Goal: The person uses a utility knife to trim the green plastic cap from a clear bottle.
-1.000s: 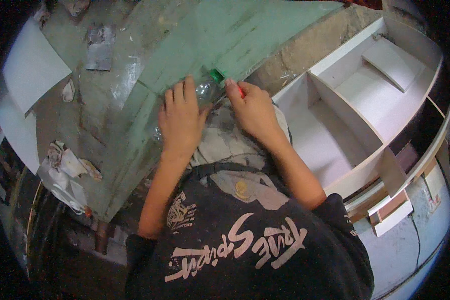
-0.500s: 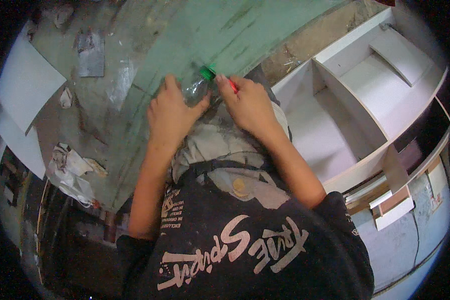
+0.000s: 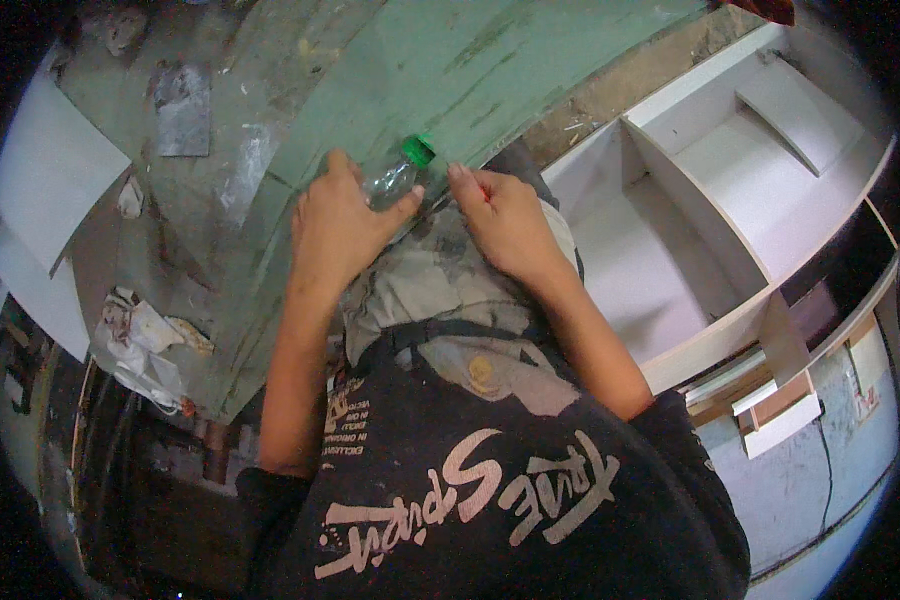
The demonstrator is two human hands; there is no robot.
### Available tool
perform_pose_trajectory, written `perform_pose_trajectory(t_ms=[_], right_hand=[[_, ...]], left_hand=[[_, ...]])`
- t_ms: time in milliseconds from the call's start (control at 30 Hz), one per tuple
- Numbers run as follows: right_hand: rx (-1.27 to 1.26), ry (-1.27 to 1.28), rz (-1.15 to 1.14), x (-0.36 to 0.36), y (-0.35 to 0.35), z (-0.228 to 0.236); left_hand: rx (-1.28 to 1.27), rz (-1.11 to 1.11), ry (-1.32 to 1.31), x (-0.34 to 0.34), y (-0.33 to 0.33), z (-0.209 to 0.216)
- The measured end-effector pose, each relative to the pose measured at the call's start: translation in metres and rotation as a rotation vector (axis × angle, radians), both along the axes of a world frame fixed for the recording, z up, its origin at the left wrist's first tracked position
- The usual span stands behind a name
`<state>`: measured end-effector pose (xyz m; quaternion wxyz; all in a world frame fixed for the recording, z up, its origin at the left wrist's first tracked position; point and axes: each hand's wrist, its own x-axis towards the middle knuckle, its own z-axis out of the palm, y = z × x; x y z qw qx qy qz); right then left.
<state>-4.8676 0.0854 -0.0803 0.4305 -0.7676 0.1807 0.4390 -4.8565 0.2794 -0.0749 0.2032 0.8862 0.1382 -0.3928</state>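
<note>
My left hand (image 3: 332, 225) is wrapped round a small clear plastic bottle (image 3: 388, 180), thumb on the near side. The bottle tilts up and to the right, topped by a green cap or collar (image 3: 419, 150). Just right of it is my right hand (image 3: 510, 222), closed with the thumb pointing toward the green top but apart from it. A bit of a red object (image 3: 486, 192) shows between its fingers; the rest of that object is hidden in the fist, so its kind is unclear. Both hands are above the near edge of a pale green work surface (image 3: 410, 70).
On the right stands a white shelf unit (image 3: 660, 255) with open compartments. White sheets (image 3: 60, 180) lie at the far left. A grey rectangular plate (image 3: 182, 110) and a crumpled white bag (image 3: 142, 335) rest on the stained surface left of my arm.
My right hand has drawn back from the bottle's green top, to the right and slightly down. Less of the red object shows now. The left hand and bottle have barely moved.
</note>
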Motion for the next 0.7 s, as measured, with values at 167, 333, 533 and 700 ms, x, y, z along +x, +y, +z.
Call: perform_pose_trajectory(t_ms=[167,333,533,700], right_hand=[[-0.025,-0.031,0.043,-0.002,-0.001,0.0],[-0.019,-0.025,0.052,-0.001,-0.001,-0.006],[-0.047,-0.158,0.06,-0.003,0.004,-0.02],[-0.002,-0.128,0.026,-0.002,-0.002,-0.019]], left_hand=[[0.006,0.022,-0.018,-0.002,-0.001,0.0],[0.004,-0.018,-0.085,-0.009,0.002,-0.007],[0.037,0.014,-0.075,-0.007,0.0,-0.002],[-0.04,0.064,-0.288,-0.013,-0.003,0.003]])
